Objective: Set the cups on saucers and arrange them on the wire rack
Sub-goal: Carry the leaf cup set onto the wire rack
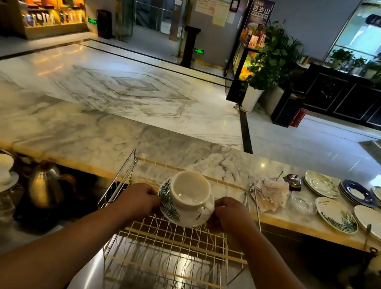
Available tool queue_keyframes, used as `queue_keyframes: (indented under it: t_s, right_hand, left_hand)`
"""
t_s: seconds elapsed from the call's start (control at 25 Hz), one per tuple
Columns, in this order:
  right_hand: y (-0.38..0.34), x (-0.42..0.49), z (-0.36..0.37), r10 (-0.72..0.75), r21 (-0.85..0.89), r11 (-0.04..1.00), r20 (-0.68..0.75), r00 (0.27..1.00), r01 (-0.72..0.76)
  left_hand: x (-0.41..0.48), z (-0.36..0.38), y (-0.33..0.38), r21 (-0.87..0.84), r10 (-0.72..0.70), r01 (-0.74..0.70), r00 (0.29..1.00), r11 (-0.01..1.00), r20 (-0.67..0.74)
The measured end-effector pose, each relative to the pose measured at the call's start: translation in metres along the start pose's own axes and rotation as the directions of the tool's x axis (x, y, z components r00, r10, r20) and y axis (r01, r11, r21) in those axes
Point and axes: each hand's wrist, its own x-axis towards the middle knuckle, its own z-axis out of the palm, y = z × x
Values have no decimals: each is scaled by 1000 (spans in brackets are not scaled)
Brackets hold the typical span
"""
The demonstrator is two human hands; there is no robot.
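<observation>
From the head camera, you had both hands on one set. Your left hand (143, 196) pinched the left edge of the leaf-printed saucer (169, 207) and your right hand (229, 213) pinched its right edge, each grip closed on the rim with fingers curled under. The white cup (190, 190) sat upright on that saucer, empty, its handle turned toward your right hand and down toward you.

The set was over the top tier of the wire rack (178, 239), near its far half; whether the saucer already touched the wires could not be told. The rack lay straight ahead between your forearms, its long side running left to right, so the two hands were equally near and the move looked like a straight lowering, level, with no twist.

To your right on the marble tabletop (84, 135) waited more saucers: another leaf-printed saucer (336, 214), a plain white saucer (376, 224) and a blue-rimmed stack (356, 192). Your right hand was the nearer one for those. No other cup showed there. The rack otherwise looked bare, so I judged you were at the first placement.
</observation>
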Motion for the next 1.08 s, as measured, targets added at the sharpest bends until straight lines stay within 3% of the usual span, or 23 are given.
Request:
queue_keyframes:
  t_s: [0.6, 0.88, 0.92, 1.0, 1.08]
  right_hand:
    - [8, 23, 5, 4, -113, 994, 23, 1000, -2]
    - [5, 0, 2, -13, -21, 1000, 12, 1000, 13]
    - [7, -8, 0, -39, -28, 999, -14, 999, 39]
    - [16, -26, -2, -224, -214, 958, -135, 965, 192]
    - [33, -48, -2, -484, -486, 804, -196, 853, 344]
  left_hand:
    - [23, 12, -15, 54, -62, 60, 997, 997, 42]
    - [13, 10, -16, 162, 6, -9, 1000, 987, 18]
    - [9, 8, -17, 207, 41, -41, 999, 977, 5]
    - [-3, 5, -24, 411, 186, -148, 981, 900, -55]
    - [-17, 6, -37, 587, 414, -304, 908, 751, -59]
